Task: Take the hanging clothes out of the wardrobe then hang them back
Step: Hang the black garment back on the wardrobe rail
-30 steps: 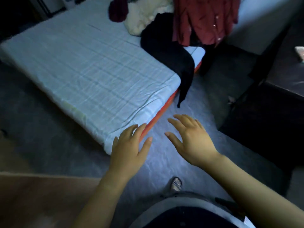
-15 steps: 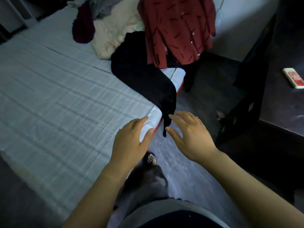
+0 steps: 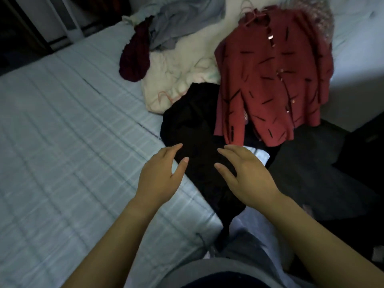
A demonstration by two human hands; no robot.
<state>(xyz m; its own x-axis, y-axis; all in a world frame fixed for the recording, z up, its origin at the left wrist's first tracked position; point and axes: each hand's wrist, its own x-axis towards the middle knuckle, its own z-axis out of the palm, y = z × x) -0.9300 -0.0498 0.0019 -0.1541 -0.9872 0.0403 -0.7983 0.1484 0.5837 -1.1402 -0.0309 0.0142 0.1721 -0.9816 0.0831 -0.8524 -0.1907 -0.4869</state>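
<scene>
Head view: black garment point(image 3: 193, 121) lies crumpled beneath both spread, empty hands, left hand point(image 3: 160, 175) and right hand point(image 3: 247, 175), draping off the pale striped mattress point(image 3: 62, 142); dark floor point(image 3: 311, 173) lies right of them.

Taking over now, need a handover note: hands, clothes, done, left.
Hands: left hand open and empty, at the black garment's left edge; right hand open and empty, over it.
Clothes: all on the bed, at its far corner. The black garment trails off the near edge, the red shirt overlaps it, then the cream garment, maroon garment and grey garment lie behind.
Done: clothes are out.
Left: pick each up and rehang it; none is held yet. The black one is nearest.
</scene>
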